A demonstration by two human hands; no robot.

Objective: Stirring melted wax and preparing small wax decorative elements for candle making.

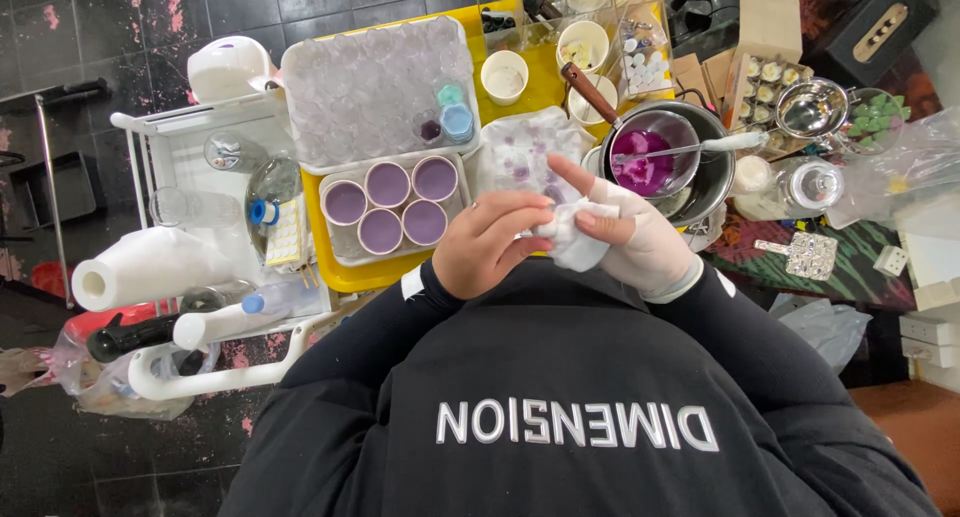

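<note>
My left hand [487,245] is bare and curled, its fingertips pinching a crumpled white wad [566,239] that looks like tissue. My right hand [632,239] wears a white glove. Its forefinger points up-left and its thumb presses on the same wad. Both hands meet just above my black sweatshirt, in front of a yellow tray [350,273]. On that tray stands a small grey tray [340,239] with several round cups of pale purple filling [387,184].
A metal pot [712,167] of purple liquid with a spoon sits behind my right hand. A clear sheet of small lids [365,87], white cups [504,77], a paper roll [140,267], bottles and a white cart [200,127] lie to the left. Boxes and jars are at the right.
</note>
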